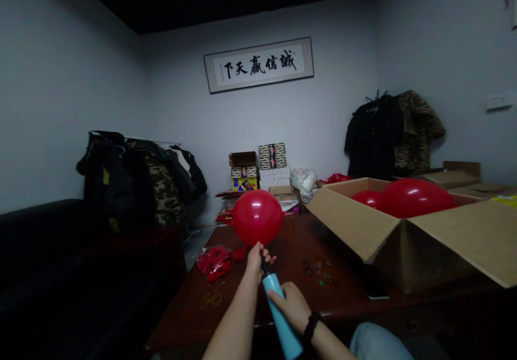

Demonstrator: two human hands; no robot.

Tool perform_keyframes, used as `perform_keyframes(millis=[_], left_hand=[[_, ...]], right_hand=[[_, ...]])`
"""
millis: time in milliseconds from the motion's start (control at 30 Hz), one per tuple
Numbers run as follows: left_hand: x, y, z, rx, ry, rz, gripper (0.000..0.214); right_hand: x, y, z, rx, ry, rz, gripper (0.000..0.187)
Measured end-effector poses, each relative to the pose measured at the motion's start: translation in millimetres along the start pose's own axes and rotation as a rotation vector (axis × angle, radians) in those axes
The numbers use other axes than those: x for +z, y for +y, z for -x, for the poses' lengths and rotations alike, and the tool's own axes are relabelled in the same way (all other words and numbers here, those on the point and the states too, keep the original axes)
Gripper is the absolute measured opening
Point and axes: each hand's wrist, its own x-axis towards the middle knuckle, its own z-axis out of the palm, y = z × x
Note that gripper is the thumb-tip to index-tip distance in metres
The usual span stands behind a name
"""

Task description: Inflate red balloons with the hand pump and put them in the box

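Note:
An inflated red balloon stands above the black nozzle of a light blue hand pump. My left hand is closed around the balloon's neck at the nozzle. Lower down, my right hand wraps the blue pump body, which tilts with its lower end toward me. A clear bag of deflated red balloons lies left of my left hand, with one loose red piece beside it. Yellowish rubber bands lie nearer the table's front left. Small coloured bands are scattered right of the pump.
An open cardboard box holding inflated red balloons stands on the right of the brown table. A phone lies by its base. Stacked patterned boxes stand behind the table. A dark sofa is at left.

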Motion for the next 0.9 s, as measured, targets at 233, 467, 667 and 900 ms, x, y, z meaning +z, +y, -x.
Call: perform_keyframes(millis=[233,467,667,900], left_hand=[[-10.0,-17.2,-1.7,-0.041,0.074,0.03,0.024],[-12.4,-1.6,-3.0,-0.02,0.102,0.121,0.023],[-8.2,15.4,-0.4,0.069,0.079,0.189,0.023],[3.2,12.3,12.8,0.126,-0.007,0.189,0.023]], right_hand=[[3.0,10.4,15.5,-0.076,-0.045,-0.052,0.048],[-7.4,24.0,40.2,-0.104,-0.127,-0.111,0.054],[-15.8,26.2,54.3,-0.139,-0.14,-0.177,0.062],[-17.5,17.0,45.3,-0.213,-0.087,-0.246,0.061]])
